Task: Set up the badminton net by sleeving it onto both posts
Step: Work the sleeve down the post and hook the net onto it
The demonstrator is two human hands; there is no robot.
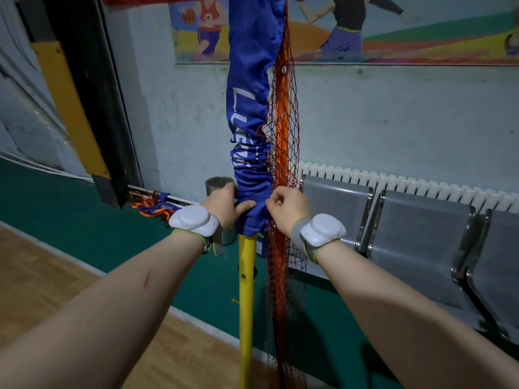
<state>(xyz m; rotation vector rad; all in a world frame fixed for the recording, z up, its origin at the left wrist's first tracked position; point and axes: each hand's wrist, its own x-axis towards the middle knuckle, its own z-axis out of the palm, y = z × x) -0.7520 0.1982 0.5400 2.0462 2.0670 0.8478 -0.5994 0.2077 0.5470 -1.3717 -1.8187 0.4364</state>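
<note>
Both hands grip the bunched lower hem of a blue sleeve point(251, 130) on a yellow post point(247, 290): left hand point(224, 204) wrapped around it, right hand point(286, 207) pinching fabric beside red netting point(280, 153).

Left of the yellow post point(247, 293) we had open floor point(42, 262) and free reach below our left hand point(222, 206); only a metal can point(216, 182) stood close behind it. Right of the post the hanging net point(279, 276) blocked the way under our right hand point(289, 209), with metal seats point(421, 234) crowding behind. The bunched sleeve point(250, 175) covered the post above.
</note>
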